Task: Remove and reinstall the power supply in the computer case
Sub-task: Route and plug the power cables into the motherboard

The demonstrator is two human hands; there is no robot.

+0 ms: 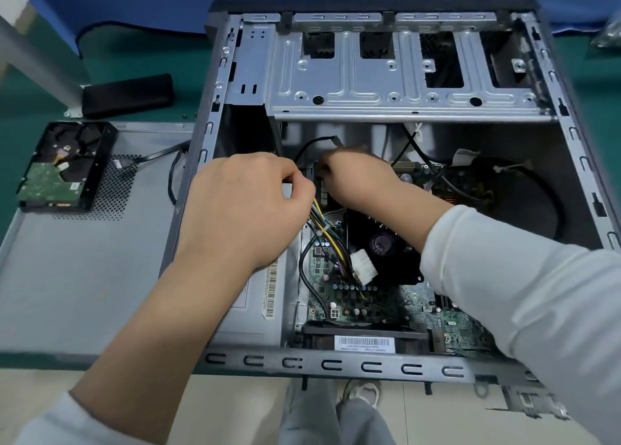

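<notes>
Both hands (235, 206) crowd the middle of the case (353, 365), with wires (327, 229) bunched under them. The drive cage (386, 81) roofs the far part. Right of it, over the fan (524, 202), the case lies open. On the left, a hard drive (64, 165) sits on the panel (84, 276).

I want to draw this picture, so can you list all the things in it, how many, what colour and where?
computer case: one, grey metal, open, centre
power supply: one, grey, case's lower left
wire bundle: one, yellow and black, by the left hand
white connector: one, loose over the motherboard
motherboard: one, green, case floor
hard drive: one, black and green, on the side panel
side panel: one, grey, left of case
left hand: pinching the wires
right hand: curled, reaching into the case
</notes>
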